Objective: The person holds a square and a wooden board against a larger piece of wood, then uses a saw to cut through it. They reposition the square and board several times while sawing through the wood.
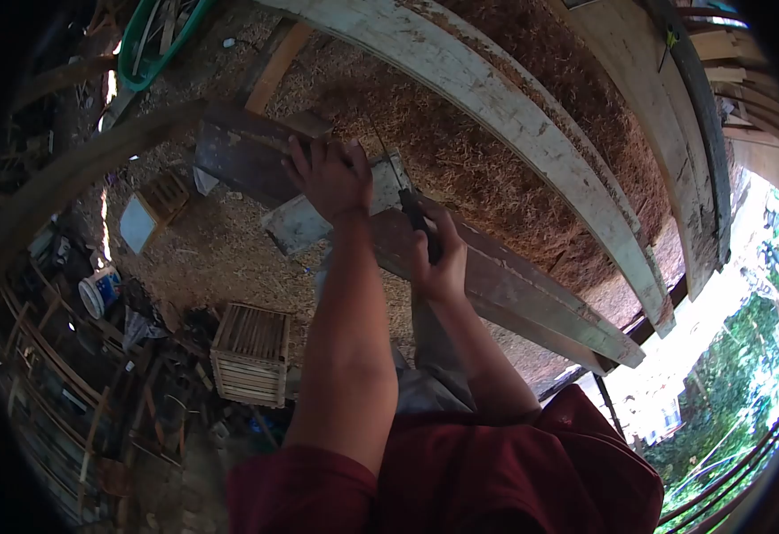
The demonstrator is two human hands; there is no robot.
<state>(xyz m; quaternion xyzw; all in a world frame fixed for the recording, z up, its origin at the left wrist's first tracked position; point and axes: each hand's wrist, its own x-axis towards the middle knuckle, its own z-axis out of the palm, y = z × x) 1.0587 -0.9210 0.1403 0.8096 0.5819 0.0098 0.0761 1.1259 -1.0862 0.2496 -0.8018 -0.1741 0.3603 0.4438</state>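
My right hand (440,249) is wrapped round the black handle of a handsaw (391,162). Its thin blade, seen nearly edge-on, points away from me and crosses the end of a short pale board (296,224). That board lies across a long brown wooden beam (518,283). My left hand (331,178) presses down over the board and beam just left of the blade, its fingers spread and holding nothing. The palm hides part of the board beneath it.
Long curved pale timbers (505,98) arch across the right side. Wood shavings (363,98) cover the ground. To the left are a slatted wooden crate (251,351), a white bucket (98,294) and a small wooden box (162,200). A green container (140,76) stands at the top left.
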